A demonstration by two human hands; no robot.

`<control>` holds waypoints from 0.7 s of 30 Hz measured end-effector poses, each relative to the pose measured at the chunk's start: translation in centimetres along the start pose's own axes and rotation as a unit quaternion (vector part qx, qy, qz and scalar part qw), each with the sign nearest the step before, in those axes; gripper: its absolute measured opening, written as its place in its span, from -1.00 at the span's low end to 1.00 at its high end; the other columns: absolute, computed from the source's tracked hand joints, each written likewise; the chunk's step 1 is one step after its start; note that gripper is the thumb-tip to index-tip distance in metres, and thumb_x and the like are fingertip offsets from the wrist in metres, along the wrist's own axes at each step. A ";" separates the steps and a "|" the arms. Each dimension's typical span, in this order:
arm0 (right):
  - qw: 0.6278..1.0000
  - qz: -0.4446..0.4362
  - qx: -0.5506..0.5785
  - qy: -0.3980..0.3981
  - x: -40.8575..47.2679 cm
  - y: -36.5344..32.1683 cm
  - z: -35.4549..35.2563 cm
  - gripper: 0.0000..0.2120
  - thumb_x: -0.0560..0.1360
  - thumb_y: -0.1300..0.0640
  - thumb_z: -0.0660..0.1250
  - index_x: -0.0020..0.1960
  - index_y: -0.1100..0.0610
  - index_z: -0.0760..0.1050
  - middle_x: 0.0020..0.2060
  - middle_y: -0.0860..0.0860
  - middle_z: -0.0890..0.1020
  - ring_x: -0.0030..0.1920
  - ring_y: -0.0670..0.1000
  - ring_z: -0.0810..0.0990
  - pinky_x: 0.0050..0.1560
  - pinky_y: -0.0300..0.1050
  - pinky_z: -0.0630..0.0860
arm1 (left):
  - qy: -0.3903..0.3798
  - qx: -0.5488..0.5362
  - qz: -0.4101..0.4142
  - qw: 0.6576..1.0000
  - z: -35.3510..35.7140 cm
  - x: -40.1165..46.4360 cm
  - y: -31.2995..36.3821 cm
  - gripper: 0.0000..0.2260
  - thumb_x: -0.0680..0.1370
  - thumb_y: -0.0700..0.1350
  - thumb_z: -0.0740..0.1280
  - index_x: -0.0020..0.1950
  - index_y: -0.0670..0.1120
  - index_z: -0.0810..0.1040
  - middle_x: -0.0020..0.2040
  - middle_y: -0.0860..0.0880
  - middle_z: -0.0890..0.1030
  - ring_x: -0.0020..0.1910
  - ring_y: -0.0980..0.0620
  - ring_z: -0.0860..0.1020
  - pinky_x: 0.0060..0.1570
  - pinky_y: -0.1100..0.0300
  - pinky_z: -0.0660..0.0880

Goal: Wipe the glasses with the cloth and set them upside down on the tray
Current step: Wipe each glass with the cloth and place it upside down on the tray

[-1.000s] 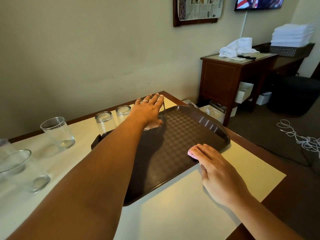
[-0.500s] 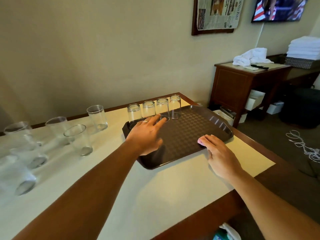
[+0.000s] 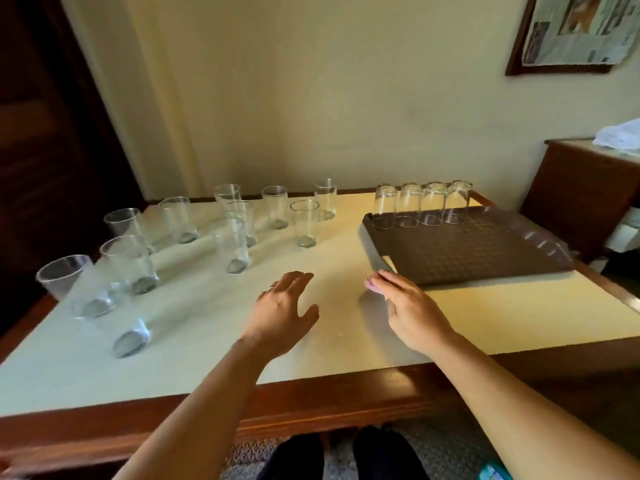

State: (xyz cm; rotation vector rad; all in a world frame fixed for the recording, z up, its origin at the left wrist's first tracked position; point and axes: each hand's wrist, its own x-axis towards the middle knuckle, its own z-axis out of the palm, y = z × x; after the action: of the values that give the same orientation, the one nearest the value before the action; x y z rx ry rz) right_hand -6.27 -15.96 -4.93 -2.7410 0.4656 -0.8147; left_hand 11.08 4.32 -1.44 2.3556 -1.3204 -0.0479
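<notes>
A plain cream wall (image 3: 346, 98) runs behind a wooden table (image 3: 311, 393) with a pale top and a dark brown edge. At the left stands a dark wooden door (image 3: 45, 133). A framed newspaper (image 3: 581, 29) hangs at the upper right. A brown cabinet (image 3: 571, 188) stands by the wall at the right, with a white cloth (image 3: 620, 133) on top. Patterned carpet (image 3: 446, 452) shows under the table. Soft, warm light falls across the tabletop.
</notes>
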 end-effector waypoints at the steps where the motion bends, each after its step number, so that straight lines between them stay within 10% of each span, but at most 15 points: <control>1: 1.000 -0.014 0.008 -0.013 0.5 -1.6 0.9 -0.52 0.58 0.43 0.26 0.42 0.09 0.54 0.41 -0.02 0.53 0.43 -0.02 0.45 0.41 -0.34 0.26 | 0.017 -0.019 -0.019 0.999 -0.6 -1.5 -1.1 -0.40 0.60 0.18 0.28 0.62 0.01 0.35 0.56 -0.01 0.41 0.46 -0.11 0.48 0.42 -0.02 0.44; 12: 0.992 -0.093 0.059 -0.059 2.2 -14.4 7.4 -0.57 0.56 0.43 0.28 0.36 0.16 0.58 0.33 0.03 0.60 0.36 0.07 0.53 0.33 -0.14 0.46 | 0.255 -0.068 -0.222 0.939 -4.6 -13.6 -10.3 -0.62 0.60 0.03 0.41 0.41 -0.01 0.56 0.35 -0.03 0.56 0.22 -0.13 0.58 0.07 0.02 0.57; 21: 0.992 -0.046 0.024 -0.117 2.0 -14.8 7.6 -0.50 0.65 0.32 0.17 0.55 0.04 0.38 0.56 -0.06 0.35 0.56 -0.02 0.30 0.43 -0.35 0.09 | 0.323 -0.089 -0.353 0.874 -6.0 -15.4 -13.6 -0.43 0.56 0.12 0.42 0.47 -0.07 0.35 0.39 -0.17 0.52 0.29 -0.27 0.51 0.18 -0.11 0.48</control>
State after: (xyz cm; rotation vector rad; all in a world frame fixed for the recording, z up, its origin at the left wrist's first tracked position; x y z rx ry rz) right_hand 3.02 -2.08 -5.41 -2.7836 0.2701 -0.5068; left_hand 15.00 25.19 -4.09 2.2563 -0.1116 0.3528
